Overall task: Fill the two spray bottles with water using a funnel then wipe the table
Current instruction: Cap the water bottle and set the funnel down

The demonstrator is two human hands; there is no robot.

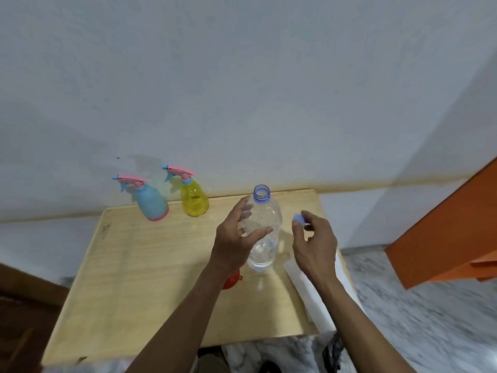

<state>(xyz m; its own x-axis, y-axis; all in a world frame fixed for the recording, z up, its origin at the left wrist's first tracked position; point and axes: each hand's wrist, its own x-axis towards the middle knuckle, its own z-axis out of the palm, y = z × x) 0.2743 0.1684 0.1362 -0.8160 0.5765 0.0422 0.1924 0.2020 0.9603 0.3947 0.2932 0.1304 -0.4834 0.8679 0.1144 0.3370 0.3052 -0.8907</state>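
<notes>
Clear water bottle (265, 232) upright on the table (139, 265), mouth up and uncapped, long axis vertical, leaning slightly away in this wide view. Left hand (236, 238) wide around its left side, thumb across the front, fingers behind the shoulder; firm contact or only cupping, cannot tell. Right hand (313, 243) just right of the bottle, pinching the blue cap (298, 218) at thumb and fingertip. Likely thin, squashy plastic, light up top, weight low with the water near the base; best gripped round the mid-body, gently, lest a squeeze push water out. Spray bottles, blue (150, 201) and yellow (194, 197), beyond the left hand, upright, nozzles pointing left, heads on. Red funnel (232, 278) mostly hidden under the left wrist. White cloth (309, 289) beneath the right forearm.
</notes>
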